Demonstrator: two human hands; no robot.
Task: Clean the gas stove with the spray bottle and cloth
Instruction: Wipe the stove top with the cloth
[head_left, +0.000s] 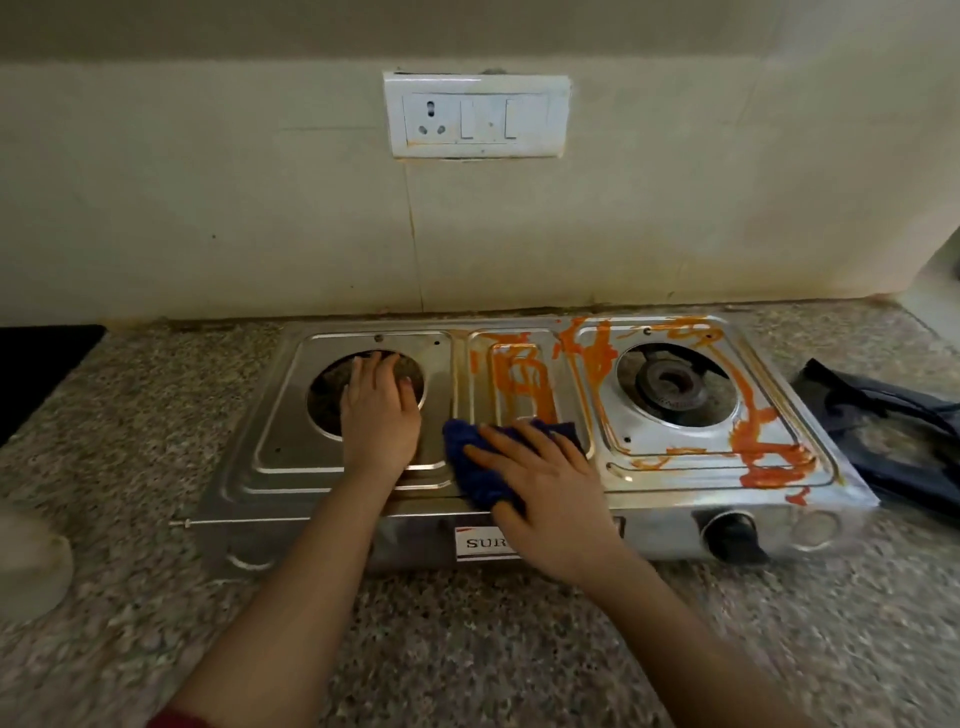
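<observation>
Stove (270, 452) sits on the speckled counter (467, 649) against the wall, steel top facing up. The left panel looks wiped and shiny, with no orange on it. The centre panel and the whole right panel are streaked with orange smears (769, 467): thick around the right burner (672, 387), heaviest at the front right corner, with a drip over the front edge above the knob (732, 535).

Blue cloth (467, 467) is bunched at the front of the centre strip, right at the near edge of the mess. Right hand (545, 493) lies flat on the cloth with fingers spread and straight, pressing down rather than gripping. Left hand (379, 415) rests palm down on the left burner opening, fingers extended and holding nothing; it looks like a brace.

Judgement: roughly a third done. The wipe pass is working left to right, so centre and right panels, burner surround and front lip are left.

Spray bottle not identifiable. A pale blurred object (31, 566) sits at the far left edge; cannot tell what it is. Dark fabric (893, 447) lies on the counter just beside the stove's right end. Switch plate (475, 117) is on the wall above.
</observation>
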